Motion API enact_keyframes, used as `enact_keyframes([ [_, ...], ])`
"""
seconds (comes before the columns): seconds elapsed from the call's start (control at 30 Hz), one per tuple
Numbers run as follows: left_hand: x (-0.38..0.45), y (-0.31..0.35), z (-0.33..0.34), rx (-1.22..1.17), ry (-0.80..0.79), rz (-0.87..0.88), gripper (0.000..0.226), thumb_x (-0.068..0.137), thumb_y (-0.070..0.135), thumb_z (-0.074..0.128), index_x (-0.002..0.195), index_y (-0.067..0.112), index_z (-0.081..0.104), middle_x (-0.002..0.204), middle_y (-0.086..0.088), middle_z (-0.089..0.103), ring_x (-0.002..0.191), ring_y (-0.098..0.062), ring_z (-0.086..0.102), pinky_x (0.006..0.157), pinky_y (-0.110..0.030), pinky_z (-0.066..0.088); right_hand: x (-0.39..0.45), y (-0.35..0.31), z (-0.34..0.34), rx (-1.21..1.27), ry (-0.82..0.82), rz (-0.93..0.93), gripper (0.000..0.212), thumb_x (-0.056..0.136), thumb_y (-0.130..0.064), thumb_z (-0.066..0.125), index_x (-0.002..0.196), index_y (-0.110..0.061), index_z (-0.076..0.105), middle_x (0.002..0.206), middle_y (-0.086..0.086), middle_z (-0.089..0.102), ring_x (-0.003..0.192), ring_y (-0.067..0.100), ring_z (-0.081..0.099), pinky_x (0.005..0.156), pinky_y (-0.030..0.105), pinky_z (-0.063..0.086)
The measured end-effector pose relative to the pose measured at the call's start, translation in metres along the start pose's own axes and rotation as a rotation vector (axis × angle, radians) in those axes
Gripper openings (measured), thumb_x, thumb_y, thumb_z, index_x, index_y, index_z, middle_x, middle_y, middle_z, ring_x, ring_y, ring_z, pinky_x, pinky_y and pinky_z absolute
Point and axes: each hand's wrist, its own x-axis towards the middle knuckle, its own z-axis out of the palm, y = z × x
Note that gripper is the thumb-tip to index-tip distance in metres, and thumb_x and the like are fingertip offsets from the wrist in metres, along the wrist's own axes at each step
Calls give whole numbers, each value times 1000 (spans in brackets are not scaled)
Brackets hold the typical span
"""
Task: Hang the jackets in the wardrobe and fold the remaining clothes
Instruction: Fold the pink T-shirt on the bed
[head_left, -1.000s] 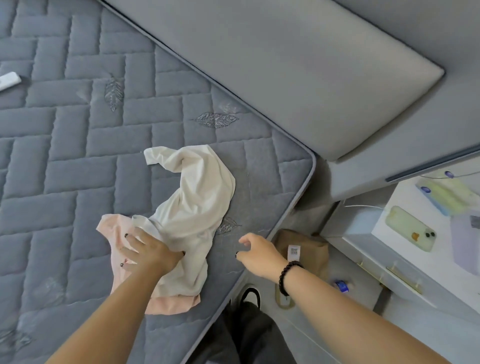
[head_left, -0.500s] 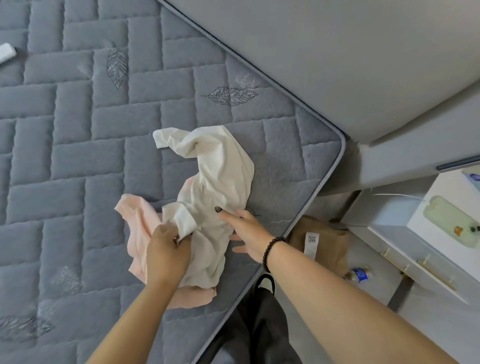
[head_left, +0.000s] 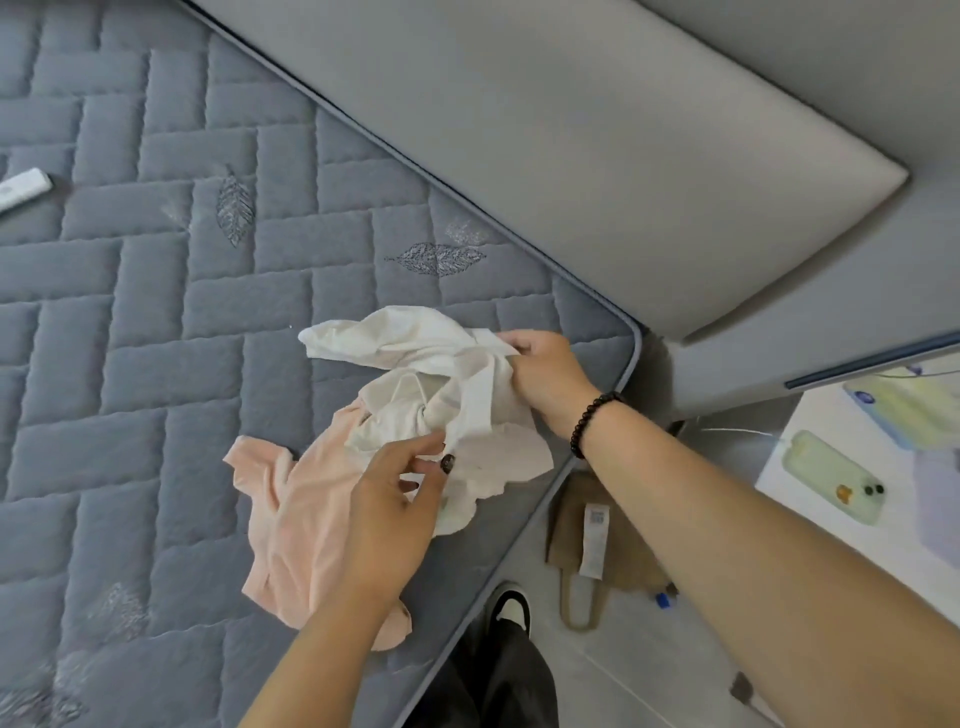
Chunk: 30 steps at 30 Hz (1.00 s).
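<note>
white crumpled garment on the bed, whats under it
A peach-pink cotton garment lies under the white crumpled garment, on the grey quilted mattress. Its upper part is covered, so its shape there cannot be seen. Both hands pinch the white one.

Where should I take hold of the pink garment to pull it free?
Grip the pink garment at its bare sleeve-like corner on the far left, coming from the left. That corner lies flat on the mattress; its right part sits under the white garment.
</note>
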Motion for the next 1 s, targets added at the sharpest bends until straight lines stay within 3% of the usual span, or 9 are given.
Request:
enact_keyframes([
  [0.17, 8, 4, -15, 9, 46, -49, 33, 91, 4, 58, 110, 29, 64, 104, 13, 65, 88, 7, 58, 68, -4, 44, 7, -82, -48, 49, 296, -260, 37, 81, 4, 53, 90, -29, 68, 87, -15, 68, 82, 2, 64, 73, 18, 51],
  [0.27, 10, -12, -19, 25, 38, -96, 34, 90, 1, 59, 106, 31, 59, 105, 10, 63, 86, 9, 58, 66, -4, 45, 21, -90, -61, -53, 424, -336, 37, 83, -1, 50, 108, -25, 64, 102, -13, 62, 95, 3, 58, 86, 21, 46],
  [0.37, 13, -42, -22, 87, 32, -178, 34, 87, 3, 63, 111, 26, 55, 110, 10, 59, 97, 0, 60, 66, -8, 44, 35, -63, -50, -248, 367, -309, 21, 81, -7, 57, 100, -17, 56, 95, -5, 55, 85, 9, 52, 77, 24, 41],
  [0.47, 18, -78, -26, 263, 4, -340, 54, 85, 9, 65, 135, 10, 44, 131, -2, 51, 121, -22, 52, 88, -26, 46, 34, -12, -23, -402, 336, -267, 17, 81, -7, 61, 96, 0, 56, 94, 12, 59, 82, 22, 56, 64, 28, 42],
  [0.57, 22, -105, -32, 422, 31, -487, 77, 84, 19, 68, 147, 6, 26, 151, -17, 28, 138, -36, 30, 109, -47, 33, 15, 42, 8, -390, 171, -21, 49, 85, -11, 59, 132, -6, 47, 131, 10, 45, 103, 20, 53, 67, 16, 42],
  [0.63, 26, -118, -37, 555, 94, -495, 86, 82, 22, 71, 149, 4, 20, 153, -23, 22, 141, -38, 22, 112, -49, 28, 1, 72, 27, -415, 51, 91, 53, 87, -13, 57, 137, -11, 43, 138, 9, 35, 93, 16, 50, 56, 12, 36],
  [0.77, 39, -137, -54, 643, 19, -580, 57, 88, 29, 60, 138, 12, 38, 129, -16, 55, 121, -40, 47, 106, -51, 33, -26, 103, 54, -453, -80, 146, 45, 89, -15, 56, 133, -12, 47, 138, 8, 34, 79, 12, 52, 52, 15, 37],
  [0.87, 41, -137, -62, 579, -80, -522, 30, 94, 24, 51, 123, 17, 57, 107, -9, 66, 100, -32, 56, 91, -42, 41, -45, 110, 64, -506, -179, 158, 39, 90, -18, 53, 130, -14, 52, 137, 5, 47, 103, 15, 55, 76, 20, 41],
  [1.0, 35, -100, -63, 341, -108, -399, 19, 97, 18, 50, 86, 7, 60, 73, -6, 58, 73, -24, 51, 67, -36, 41, -73, 112, 72, -535, -300, 169, 41, 90, -22, 56, 130, -16, 50, 133, 2, 54, 117, 17, 52, 85, 22, 39],
])
